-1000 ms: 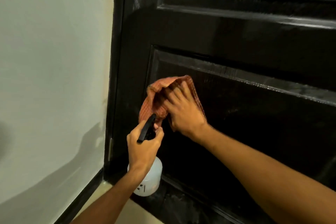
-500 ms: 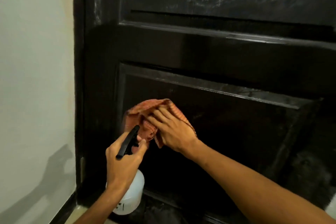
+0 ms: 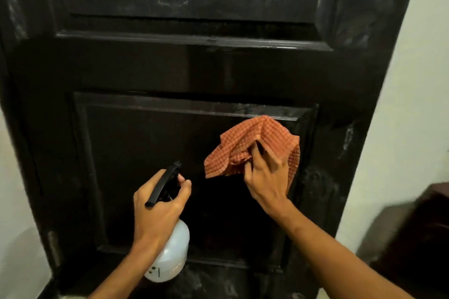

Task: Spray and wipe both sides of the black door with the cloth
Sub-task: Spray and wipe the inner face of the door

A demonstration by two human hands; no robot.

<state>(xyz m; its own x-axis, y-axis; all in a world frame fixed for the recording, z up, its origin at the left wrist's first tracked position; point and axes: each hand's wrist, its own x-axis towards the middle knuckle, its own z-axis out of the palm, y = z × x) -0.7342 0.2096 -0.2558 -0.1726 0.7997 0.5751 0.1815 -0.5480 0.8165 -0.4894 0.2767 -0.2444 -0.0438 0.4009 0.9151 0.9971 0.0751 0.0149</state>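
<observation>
Looking down at the black door [image 3: 194,73], I see both of my hands working in front of its lower recessed panel. My right hand [image 3: 266,178] clutches the orange checked cloth [image 3: 257,143], fingers curled into the bunched fabric, and holds it against the upper right corner of that panel, just under the top moulding. The cloth spreads up and to the left of the hand, with a loose flap hanging down on the left and another strip trailing down the right side of the hand. My left hand [image 3: 158,211] is wrapped round the neck of the spray bottle [image 3: 170,255], thumb and fingers closed about its black trigger head [image 3: 163,183]. The bottle sits lower and to the left of the cloth, apart from it, in front of the panel's middle. Its long axis runs from the pale rounded body at the bottom up to the black head, leaning slightly right, with the nozzle aimed up toward the door. White streaks mark the upper panel. A pale wall [image 3: 413,104] stands right of the door, and a dark piece of furniture [image 3: 422,238] sits at the lower right
</observation>
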